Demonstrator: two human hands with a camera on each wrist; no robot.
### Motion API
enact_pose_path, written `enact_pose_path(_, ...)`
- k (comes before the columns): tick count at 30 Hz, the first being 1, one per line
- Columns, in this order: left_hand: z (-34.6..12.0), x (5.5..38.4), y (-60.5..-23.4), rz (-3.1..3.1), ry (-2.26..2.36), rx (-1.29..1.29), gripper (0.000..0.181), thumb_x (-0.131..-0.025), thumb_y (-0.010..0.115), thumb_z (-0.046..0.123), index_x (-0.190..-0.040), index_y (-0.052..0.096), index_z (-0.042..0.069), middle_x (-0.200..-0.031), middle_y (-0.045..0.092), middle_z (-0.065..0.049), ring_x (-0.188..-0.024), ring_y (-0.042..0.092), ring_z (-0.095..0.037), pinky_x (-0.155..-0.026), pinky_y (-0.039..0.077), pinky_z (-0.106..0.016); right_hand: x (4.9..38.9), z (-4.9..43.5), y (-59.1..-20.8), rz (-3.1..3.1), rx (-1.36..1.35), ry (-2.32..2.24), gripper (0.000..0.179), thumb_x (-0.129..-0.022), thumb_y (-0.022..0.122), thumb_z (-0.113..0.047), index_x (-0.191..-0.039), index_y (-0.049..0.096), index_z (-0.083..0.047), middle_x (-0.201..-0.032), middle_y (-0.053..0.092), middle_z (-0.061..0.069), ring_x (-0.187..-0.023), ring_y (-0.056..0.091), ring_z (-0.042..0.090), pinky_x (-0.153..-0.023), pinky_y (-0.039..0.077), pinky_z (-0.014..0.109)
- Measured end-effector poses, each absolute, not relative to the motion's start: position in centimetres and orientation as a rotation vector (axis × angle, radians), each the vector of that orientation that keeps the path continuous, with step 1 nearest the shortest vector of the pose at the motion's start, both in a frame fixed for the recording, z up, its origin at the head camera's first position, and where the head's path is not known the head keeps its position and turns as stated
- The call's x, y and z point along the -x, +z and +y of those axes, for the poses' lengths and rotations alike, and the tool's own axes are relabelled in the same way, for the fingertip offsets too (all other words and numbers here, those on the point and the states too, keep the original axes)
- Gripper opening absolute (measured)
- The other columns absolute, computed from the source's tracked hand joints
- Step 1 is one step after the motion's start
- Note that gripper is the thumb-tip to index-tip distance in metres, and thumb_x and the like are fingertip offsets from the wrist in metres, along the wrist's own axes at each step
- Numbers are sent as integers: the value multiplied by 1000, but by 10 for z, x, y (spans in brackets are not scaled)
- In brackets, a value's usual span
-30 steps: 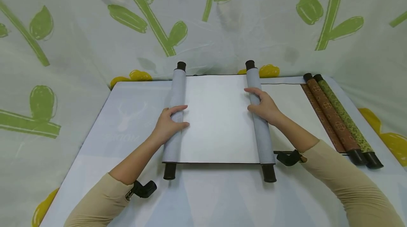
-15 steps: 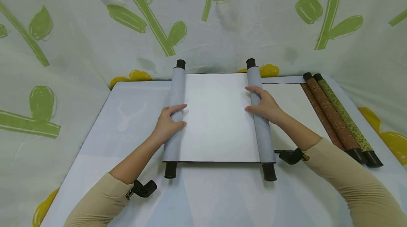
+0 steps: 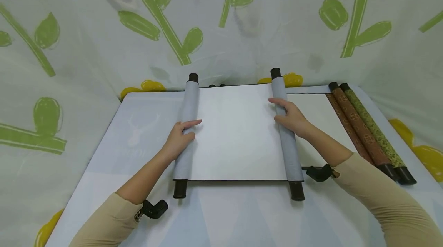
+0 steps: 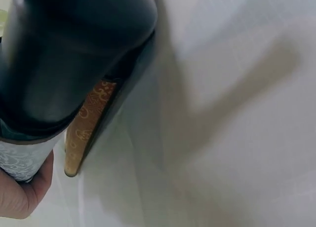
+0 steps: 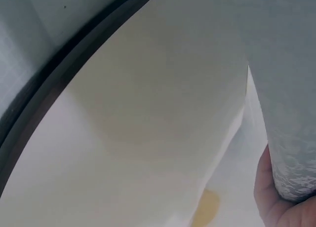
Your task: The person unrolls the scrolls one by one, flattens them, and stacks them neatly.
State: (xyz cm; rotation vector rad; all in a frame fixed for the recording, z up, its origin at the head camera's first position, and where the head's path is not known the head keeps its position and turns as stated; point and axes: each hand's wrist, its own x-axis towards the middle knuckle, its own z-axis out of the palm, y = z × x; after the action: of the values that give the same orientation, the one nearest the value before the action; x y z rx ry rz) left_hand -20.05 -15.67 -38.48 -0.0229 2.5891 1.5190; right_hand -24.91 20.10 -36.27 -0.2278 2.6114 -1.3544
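Observation:
A hanging scroll (image 3: 238, 135) with grey-blue patterned backing and dark end knobs is partly unrolled, its blank white face upward. My left hand (image 3: 177, 141) grips its left roll (image 3: 183, 162), with the thumb and a finger reaching onto the inner side. Around the right roll (image 3: 290, 151) my right hand (image 3: 293, 119) curls the same way. In the left wrist view a dark knob (image 4: 74, 49) fills the upper left, and fingers (image 4: 42, 182) wrap the patterned roll. The right wrist view shows fingers (image 5: 266, 187) under the grey roll (image 5: 291, 113).
Farther right on the table (image 3: 235, 220) lie a brown patterned scroll (image 3: 360, 120) and a green one (image 3: 375, 127). A white sheet (image 3: 311, 116) with a brown border extends beneath my right arm. Behind the table hangs a leaf-printed curtain (image 3: 277, 39).
My hands have moved slightly apart, left hand leftward and right hand rightward, so the two rolls stand wider and more white face shows. Small dark knobs now show behind the scroll's far edge.

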Motion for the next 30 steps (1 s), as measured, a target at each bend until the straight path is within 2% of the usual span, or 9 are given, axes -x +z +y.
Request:
enact_pose_path(4, -156, 200, -386, 2606, 1502, 39, 48, -84, 62, 11, -131, 59, 18, -130, 39, -20, -116, 37, -33, -89, 35, -45, 249, 204, -364, 2632, 218, -1333, 64, -84, 53, 0, -145, 38, -9, -153, 21, 22, -141, 15, 39, -107, 20, 60)
enact_pose_path(7, -157, 199, -385, 2618, 1464, 61, 56, -79, 76, 20, -131, 59, 20, -133, 38, -19, -119, 38, -33, -94, 35, -49, 248, 205, -363, 2642, 183, -1286, 69, -84, 66, -8, -146, 36, -11, -153, 20, 23, -139, 19, 41, -105, 23, 63)
enact_pose_path(10, -156, 198, -384, 2631, 1431, 80, 61, -75, 80, 22, -132, 58, 22, -134, 39, -18, -118, 40, -34, -94, 36, -49, 248, 205, -362, 2645, 159, -1248, 81, -79, 77, -15, -147, 34, -13, -153, 19, 23, -137, 21, 43, -103, 25, 64)
enact_pose_path(18, -157, 199, -383, 2659, 1440, 48, 61, -74, 78, 13, -131, 59, 19, -132, 40, -19, -116, 41, -35, -90, 38, -50, 248, 209, -361, 2658, 182, -1257, 84, -76, 77, -6, -148, 33, -10, -154, 19, 22, -139, 17, 43, -105, 21, 63)
enact_pose_path(23, -158, 200, -384, 2651, 1488, 27, 59, -75, 70, 4, -131, 58, 17, -129, 41, -20, -116, 41, -34, -90, 39, -48, 246, 212, -361, 2638, 185, -1267, 82, -78, 73, -3, -148, 31, -10, -155, 17, 22, -141, 13, 42, -107, 19, 63)
enact_pose_path(27, -159, 199, -384, 2648, 1502, 21, 59, -76, 63, 1, -133, 57, 17, -129, 43, -20, -116, 42, -34, -89, 39, -46, 246, 214, -360, 2619, 201, -1256, 77, -81, 68, -1, -148, 31, -11, -155, 15, 22, -141, 13, 42, -105, 22, 64)
enact_pose_path(30, -161, 199, -383, 2635, 1522, 8, 59, -76, 61, 0, -133, 57, 17, -137, 43, -18, -121, 40, -32, -92, 38, -47, 247, 217, -358, 2592, 211, -1248, 71, -83, 62, 0, -147, 33, -12, -155, 14, 23, -139, 15, 43, -102, 24, 66)
